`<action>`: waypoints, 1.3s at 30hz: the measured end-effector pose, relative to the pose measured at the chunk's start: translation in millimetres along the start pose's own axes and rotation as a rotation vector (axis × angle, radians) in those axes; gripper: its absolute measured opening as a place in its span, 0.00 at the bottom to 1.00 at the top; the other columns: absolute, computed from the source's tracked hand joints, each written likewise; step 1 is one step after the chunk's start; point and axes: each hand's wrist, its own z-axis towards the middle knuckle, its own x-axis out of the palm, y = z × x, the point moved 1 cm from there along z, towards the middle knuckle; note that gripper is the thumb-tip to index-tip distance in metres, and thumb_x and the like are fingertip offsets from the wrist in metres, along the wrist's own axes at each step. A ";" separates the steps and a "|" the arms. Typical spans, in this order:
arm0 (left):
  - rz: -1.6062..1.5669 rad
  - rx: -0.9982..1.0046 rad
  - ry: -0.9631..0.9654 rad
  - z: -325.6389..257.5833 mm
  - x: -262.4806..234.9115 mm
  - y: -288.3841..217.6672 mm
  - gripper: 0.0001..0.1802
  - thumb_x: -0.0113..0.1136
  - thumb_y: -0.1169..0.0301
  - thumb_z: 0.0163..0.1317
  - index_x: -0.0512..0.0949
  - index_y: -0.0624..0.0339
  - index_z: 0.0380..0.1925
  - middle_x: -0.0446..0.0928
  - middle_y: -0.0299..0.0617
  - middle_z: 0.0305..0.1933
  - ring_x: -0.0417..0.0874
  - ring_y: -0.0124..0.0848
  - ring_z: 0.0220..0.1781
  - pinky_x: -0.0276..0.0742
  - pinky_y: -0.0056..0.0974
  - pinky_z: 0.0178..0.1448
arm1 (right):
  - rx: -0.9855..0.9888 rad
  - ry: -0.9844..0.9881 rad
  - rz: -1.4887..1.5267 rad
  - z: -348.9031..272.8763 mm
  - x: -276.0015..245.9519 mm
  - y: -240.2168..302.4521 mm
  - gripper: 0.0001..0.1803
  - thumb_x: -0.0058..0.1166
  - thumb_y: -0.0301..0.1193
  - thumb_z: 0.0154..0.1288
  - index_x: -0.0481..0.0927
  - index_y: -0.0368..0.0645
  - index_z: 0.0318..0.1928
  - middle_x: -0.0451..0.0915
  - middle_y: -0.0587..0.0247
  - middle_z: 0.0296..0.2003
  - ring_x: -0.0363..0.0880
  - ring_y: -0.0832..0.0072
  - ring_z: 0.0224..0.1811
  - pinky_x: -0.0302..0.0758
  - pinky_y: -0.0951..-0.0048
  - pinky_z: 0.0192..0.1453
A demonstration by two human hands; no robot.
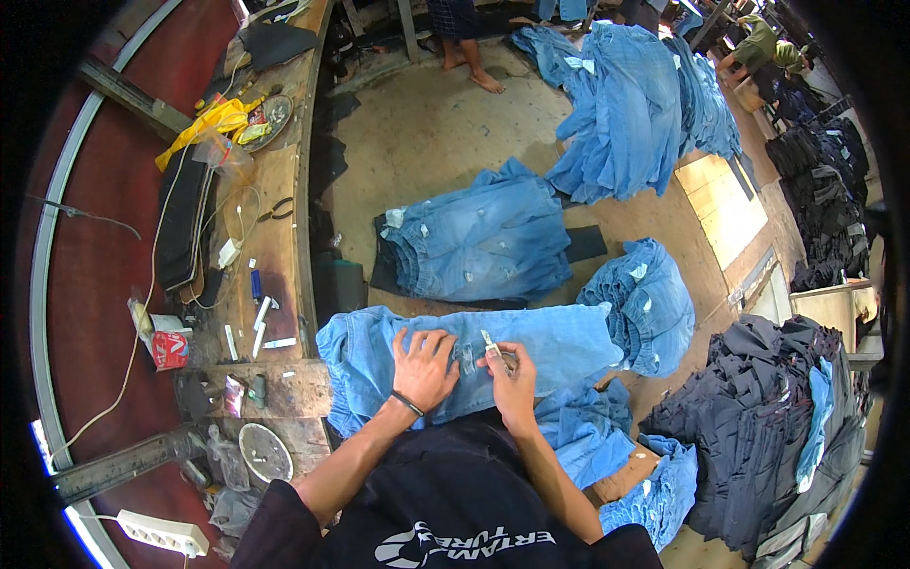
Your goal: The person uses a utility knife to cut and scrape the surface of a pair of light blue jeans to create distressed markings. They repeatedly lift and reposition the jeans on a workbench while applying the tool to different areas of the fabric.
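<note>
Head view: left hand (424,365) lies flat, fingers spread, pressing down on the light blue jeans (559,346) spread across the person's lap; it grips nothing. Right hand (512,372) is closed in a pinch around a small metal tool (489,343), tip pointing up-left at the denim, just beside the left fingers. More folded blue jeans (483,242) sit on the floor ahead. Dark garment pile (758,417) at right. Wooden bench (275,190) with clutter at left.

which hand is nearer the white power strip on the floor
Left. The left hand rests flat on the light blue jeans, on the power strip's side; the right hand holds a small tool farther away.
</note>
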 end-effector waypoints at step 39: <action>-0.047 -0.124 -0.030 -3.1 -32.2 -8.2 0.02 0.66 0.69 0.64 0.82 0.52 0.33 0.84 0.35 0.35 0.84 0.37 0.44 0.64 0.55 0.62 | -0.232 0.196 -0.716 -17.1 29.5 -3.4 0.13 0.65 0.38 0.69 0.82 0.46 0.47 0.86 0.62 0.39 0.78 0.58 0.52 0.66 0.50 0.55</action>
